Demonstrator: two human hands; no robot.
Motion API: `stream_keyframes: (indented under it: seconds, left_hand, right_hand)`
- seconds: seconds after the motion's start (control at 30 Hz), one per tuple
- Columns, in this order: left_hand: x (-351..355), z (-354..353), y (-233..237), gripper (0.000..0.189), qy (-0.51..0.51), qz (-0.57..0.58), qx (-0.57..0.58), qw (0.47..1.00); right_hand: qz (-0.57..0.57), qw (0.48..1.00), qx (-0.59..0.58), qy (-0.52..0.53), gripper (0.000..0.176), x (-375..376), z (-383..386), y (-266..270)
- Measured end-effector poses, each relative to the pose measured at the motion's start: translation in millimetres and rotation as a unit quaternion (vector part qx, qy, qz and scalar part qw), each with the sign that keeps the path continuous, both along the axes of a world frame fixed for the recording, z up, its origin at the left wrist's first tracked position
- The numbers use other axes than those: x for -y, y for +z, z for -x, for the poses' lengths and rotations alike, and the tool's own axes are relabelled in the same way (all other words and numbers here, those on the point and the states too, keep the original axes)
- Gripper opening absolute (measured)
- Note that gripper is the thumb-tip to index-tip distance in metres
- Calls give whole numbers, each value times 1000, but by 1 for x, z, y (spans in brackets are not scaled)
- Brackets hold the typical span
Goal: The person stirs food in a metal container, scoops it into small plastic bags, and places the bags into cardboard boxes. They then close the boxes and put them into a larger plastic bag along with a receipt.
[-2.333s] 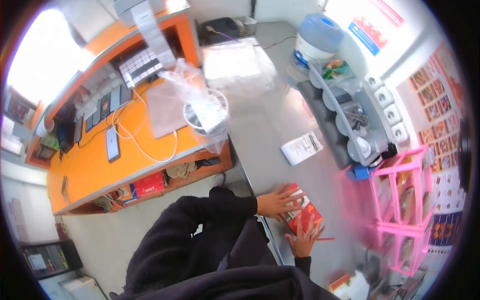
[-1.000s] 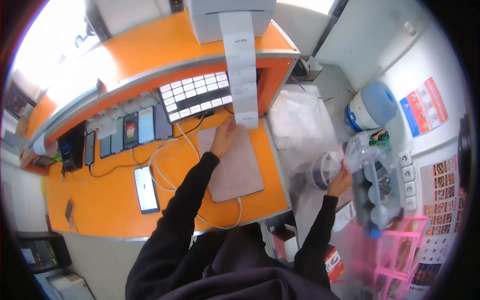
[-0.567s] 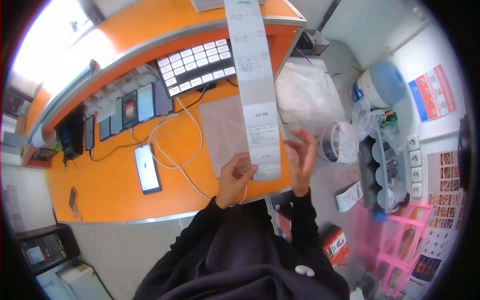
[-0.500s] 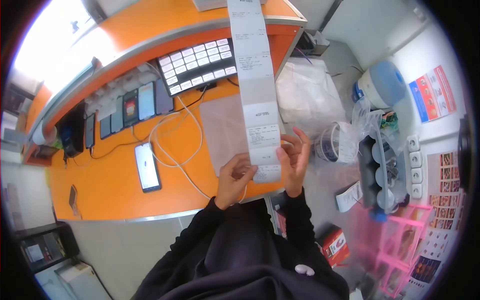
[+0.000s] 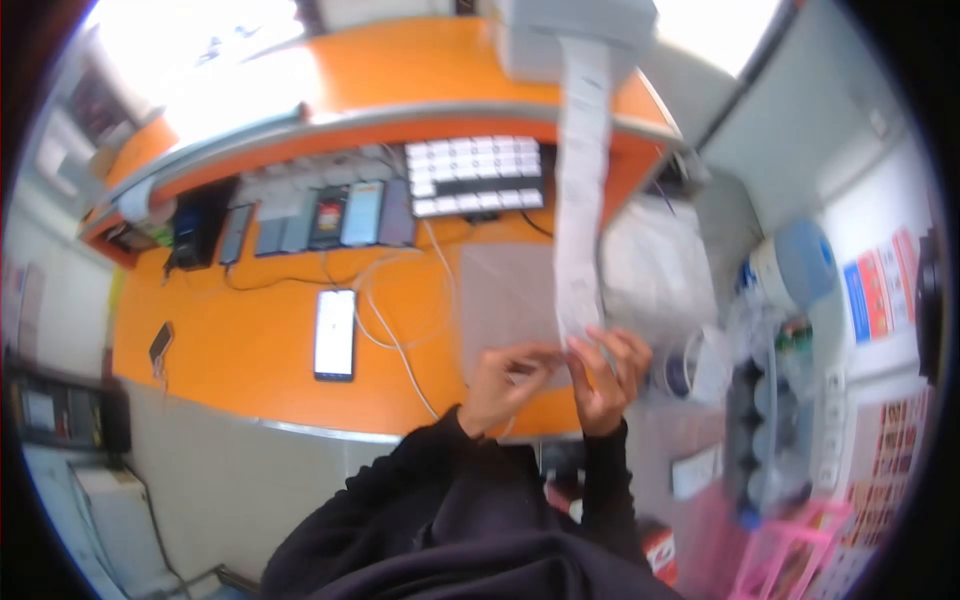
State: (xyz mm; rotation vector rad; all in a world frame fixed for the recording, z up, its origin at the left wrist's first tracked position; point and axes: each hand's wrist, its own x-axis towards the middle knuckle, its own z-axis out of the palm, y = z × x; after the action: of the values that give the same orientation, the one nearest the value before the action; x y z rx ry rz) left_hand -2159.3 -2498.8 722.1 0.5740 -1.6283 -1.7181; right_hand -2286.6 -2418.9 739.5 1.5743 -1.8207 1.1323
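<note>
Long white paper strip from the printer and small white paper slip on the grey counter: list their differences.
The long white paper strip hangs from the pale grey printer; the small white paper slip lies on the grey metal counter. The strip is far longer; the slip is a short rectangle. The strip's lower end is at the left hand and right hand; the slip is untouched. Both are white paper.

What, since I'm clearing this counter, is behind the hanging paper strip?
The orange shelf and mauve pad pass behind the paper strip; whatever it directly covers cannot be seen.
</note>
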Motion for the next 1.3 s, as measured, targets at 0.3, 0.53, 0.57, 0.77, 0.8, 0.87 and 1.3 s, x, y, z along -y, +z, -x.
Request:
stream_keyframes:
  seconds: [0.3, 0.53, 0.57, 0.77, 0.8, 0.87, 1.3]
  left_hand:
    - [19, -2, 3, 22, 37, 263, 64, 962]
    - [1, -6, 3, 27, 76, 163, 16, 984]
    - [-5, -6, 5, 27, 75, 138, 15, 988]
    - [-16, -2, 5, 33, 17, 18, 31, 999]
    - [-14, -1, 5, 34, 3, -26, 13, 1000]
    - [-15, 0, -10, 36, 9, -111, 3, 994]
    - [-49, 25, -116, 34, -14, -125, 55, 990]
  right_hand:
    - [-38, 993, -94, 55, 12, 10, 3, 17]
    - [33, 993, -86, 77, 10, 15, -1, 2]
    - [45, 994, -75, 69, 8, 15, -3, 4]
    - [169, 888, 427, 1, 11, 7, 7, -6]
    - [219, 847, 484, 15, 13, 4, 23, -5]
    - [340, 720, 601, 64, 13, -15, 52, -11]
    - [403, 664, 603, -180, 11, -280, 30, -87]
